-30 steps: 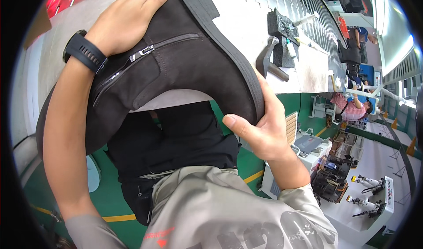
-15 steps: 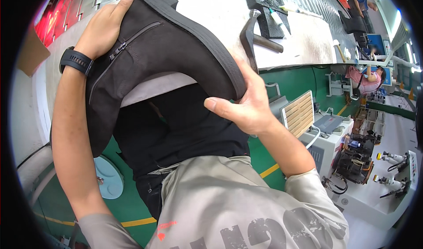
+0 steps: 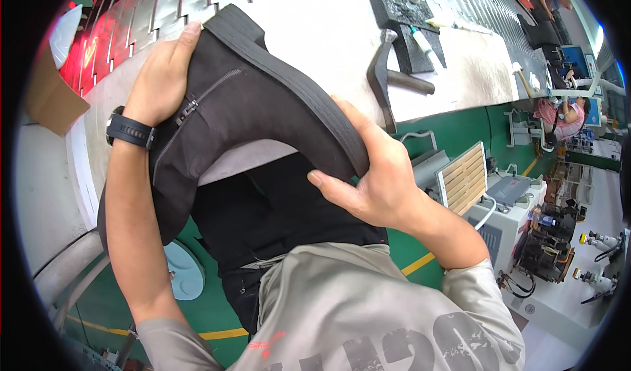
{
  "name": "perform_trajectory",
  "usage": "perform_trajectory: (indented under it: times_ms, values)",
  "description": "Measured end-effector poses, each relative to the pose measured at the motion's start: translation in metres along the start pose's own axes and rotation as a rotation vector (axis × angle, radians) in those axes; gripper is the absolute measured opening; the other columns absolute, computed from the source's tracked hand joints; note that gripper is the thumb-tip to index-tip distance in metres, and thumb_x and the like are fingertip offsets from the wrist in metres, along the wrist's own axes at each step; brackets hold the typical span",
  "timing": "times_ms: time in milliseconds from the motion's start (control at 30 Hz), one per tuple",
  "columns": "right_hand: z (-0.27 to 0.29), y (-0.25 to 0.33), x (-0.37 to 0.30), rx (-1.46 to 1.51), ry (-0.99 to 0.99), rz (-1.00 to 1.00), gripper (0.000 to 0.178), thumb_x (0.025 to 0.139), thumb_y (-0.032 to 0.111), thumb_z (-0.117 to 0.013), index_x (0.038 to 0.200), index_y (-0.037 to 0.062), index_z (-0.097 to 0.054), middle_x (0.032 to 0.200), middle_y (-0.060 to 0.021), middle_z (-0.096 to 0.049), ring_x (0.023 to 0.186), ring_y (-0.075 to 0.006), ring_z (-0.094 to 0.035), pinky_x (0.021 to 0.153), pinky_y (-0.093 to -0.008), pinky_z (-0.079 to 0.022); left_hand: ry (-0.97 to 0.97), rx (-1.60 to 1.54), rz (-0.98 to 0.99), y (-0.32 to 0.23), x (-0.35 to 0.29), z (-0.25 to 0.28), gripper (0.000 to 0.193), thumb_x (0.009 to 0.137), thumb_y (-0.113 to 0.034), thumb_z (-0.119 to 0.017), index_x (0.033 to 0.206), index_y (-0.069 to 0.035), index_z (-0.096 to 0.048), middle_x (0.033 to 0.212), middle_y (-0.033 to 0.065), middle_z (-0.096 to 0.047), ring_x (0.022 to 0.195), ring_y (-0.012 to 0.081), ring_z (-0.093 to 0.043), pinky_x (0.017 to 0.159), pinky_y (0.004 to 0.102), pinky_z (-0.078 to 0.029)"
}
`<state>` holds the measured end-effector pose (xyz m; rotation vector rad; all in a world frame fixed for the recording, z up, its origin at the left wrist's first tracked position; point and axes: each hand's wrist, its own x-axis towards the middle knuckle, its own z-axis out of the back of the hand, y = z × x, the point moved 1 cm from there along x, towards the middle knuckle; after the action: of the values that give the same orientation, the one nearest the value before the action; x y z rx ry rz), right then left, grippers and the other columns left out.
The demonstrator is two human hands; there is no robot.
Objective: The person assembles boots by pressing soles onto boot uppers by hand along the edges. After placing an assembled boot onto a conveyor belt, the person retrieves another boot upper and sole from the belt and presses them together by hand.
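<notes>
A dark brown ankle boot (image 3: 263, 108) with a side zipper (image 3: 187, 113) lies on its side between my hands, sole turned up and away from me. My left hand (image 3: 163, 75) grips it at the heel and back of the shaft; the fingers underneath are hidden. Around the toe, my right hand (image 3: 374, 167) is closed, thumb on the upper and fingers behind the sole. The shaft hangs down past my left forearm. Just beyond the toe, a hammer (image 3: 381, 75) lies on the white work surface (image 3: 322, 49), apart from my right hand.
Behind the hammer sits a black block (image 3: 401, 16) with a syringe-like tube (image 3: 426, 46) and brushes. A slatted metal conveyor (image 3: 197, 0) runs along the far side. A cardboard box (image 3: 56, 98) stands left, a blue stool (image 3: 184, 272) below, a wooden-slatted machine (image 3: 463, 177) right. Another person (image 3: 559, 118) sits farther off.
The boot and both hands sit slightly lower and farther right in the picture. The whole surroundings have shifted similarly, as my view moved. Both hands keep their hold.
</notes>
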<state>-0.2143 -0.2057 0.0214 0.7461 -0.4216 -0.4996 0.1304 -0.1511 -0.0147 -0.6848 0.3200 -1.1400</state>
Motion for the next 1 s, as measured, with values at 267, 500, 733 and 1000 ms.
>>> perform_trajectory:
  times_ms: [267,500,733,1000]
  values:
    - [0.034,0.03,0.087,0.048,0.24,-0.163,0.051,0.105,0.038,-0.068,0.12,-0.0111,-0.073,0.103,-0.032,-0.076,0.102,-0.0396,-0.078,0.091,-0.0433,-0.059,-0.076,-0.07,0.029,-0.001,-0.004,-0.006,0.073,0.114,-0.057,-0.041,0.093,0.005,-0.073,0.098,0.0338,-0.071,0.101,0.0541,-0.065,0.092,0.0547,-0.051]
    - [0.019,0.02,0.178,-0.187,0.646,-0.356,0.054,0.103,0.048,-0.074,0.095,-0.005,-0.072,0.072,-0.0056,-0.064,0.067,-0.0137,-0.059,0.062,-0.0309,-0.049,-0.038,-0.074,0.177,-0.006,-0.009,0.004,0.074,0.112,-0.061,-0.041,0.091,0.001,-0.076,0.093,0.0302,-0.073,0.096,0.0502,-0.069,0.087,0.0547,-0.054]
    - [-0.032,0.017,0.193,0.11,0.337,-0.198,0.086,0.098,0.058,-0.075,0.148,-0.0088,-0.056,0.113,-0.0244,-0.076,0.101,-0.0284,-0.075,0.09,-0.0397,-0.059,-0.204,-0.151,0.005,-0.018,-0.033,0.011,0.057,0.105,-0.051,-0.066,0.091,0.004,-0.07,0.079,0.0309,-0.067,0.078,0.0492,-0.068,0.07,0.0528,-0.05]
    - [0.025,0.108,0.158,0.672,0.059,0.368,0.102,0.084,0.053,-0.078,0.158,-0.0085,-0.044,0.139,-0.0164,-0.063,0.129,-0.0239,-0.062,0.116,-0.0368,-0.045,-0.554,0.275,-0.36,-0.152,-0.103,0.13,0.071,0.067,-0.058,-0.096,0.103,-0.002,-0.071,0.084,0.016,-0.073,0.075,0.0368,-0.073,0.068,0.0437,-0.057]
